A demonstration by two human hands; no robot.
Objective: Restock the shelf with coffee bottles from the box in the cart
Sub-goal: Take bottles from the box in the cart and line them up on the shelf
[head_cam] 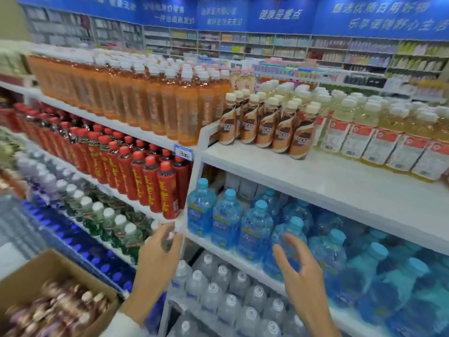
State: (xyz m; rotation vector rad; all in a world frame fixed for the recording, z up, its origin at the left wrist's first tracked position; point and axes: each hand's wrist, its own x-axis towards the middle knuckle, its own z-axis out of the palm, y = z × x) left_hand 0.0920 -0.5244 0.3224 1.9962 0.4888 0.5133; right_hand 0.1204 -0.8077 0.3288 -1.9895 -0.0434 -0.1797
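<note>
nothing is held; the fingers of the left hand (159,251) and right hand (300,271) are loosely spread; the box (56,260) is found low and left, nearer the left hand, its bottles (60,310) seemingly stood caps-up; the coffee row (267,122) on the shelf (315,181) is set above both.

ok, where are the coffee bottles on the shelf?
Head view, right of centre: the coffee bottles stand on the white shelf, between orange drinks and pale yellow drinks.

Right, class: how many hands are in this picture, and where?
2. The left hand is just below the red bottles; the right hand is in front of the blue water bottles.
</note>
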